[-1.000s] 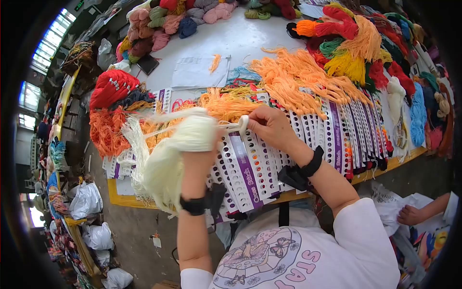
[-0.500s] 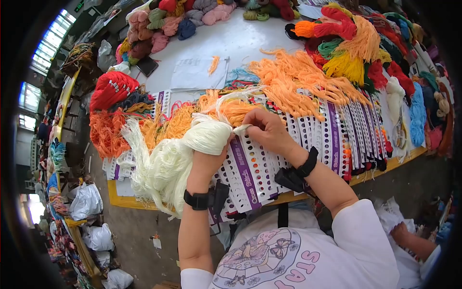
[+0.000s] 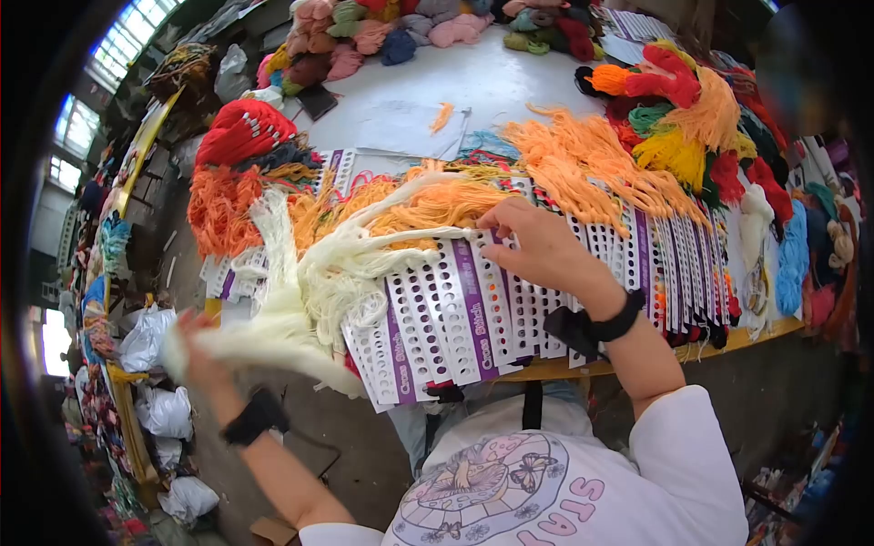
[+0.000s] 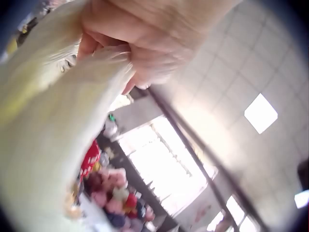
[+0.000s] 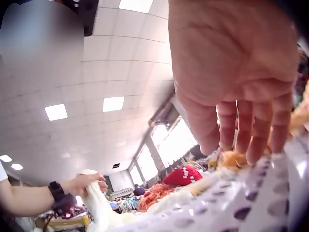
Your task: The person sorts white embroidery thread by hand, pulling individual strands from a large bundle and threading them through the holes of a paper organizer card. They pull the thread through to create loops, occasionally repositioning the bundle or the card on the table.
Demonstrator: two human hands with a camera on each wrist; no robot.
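Observation:
My left hand (image 3: pixel 209 369) is blurred, out to the left beyond the table's front edge. It grips a thick skein of cream yarn (image 3: pixel 282 341); in the left wrist view the cream yarn (image 4: pixel 58 125) hangs from the curled fingers (image 4: pixel 140 77). Loose cream strands run back across the table to a thin strip that ends close to my right hand (image 3: pixel 546 255). In the right wrist view the fingers (image 5: pixel 241 128) of that hand point down, holding nothing. Beneath them lies a row of punched white-and-purple thread cards (image 3: pixel 473 314).
Orange thread (image 3: pixel 583 164) lies over the cards' upper ends. A red yarn bundle (image 3: pixel 241 132) sits at the left, beside shaggy orange-red yarn (image 3: pixel 223 209). Mixed skeins (image 3: pixel 696 105) are heaped at the right. A paper sheet (image 3: pixel 405 130) lies on the white tabletop. White bags (image 3: pixel 164 409) stand on the left.
My left hand has swung from the middle of the cards far left, pulling the skein out along with it. The right hand has let go of the cream strand. The head view has shifted slightly.

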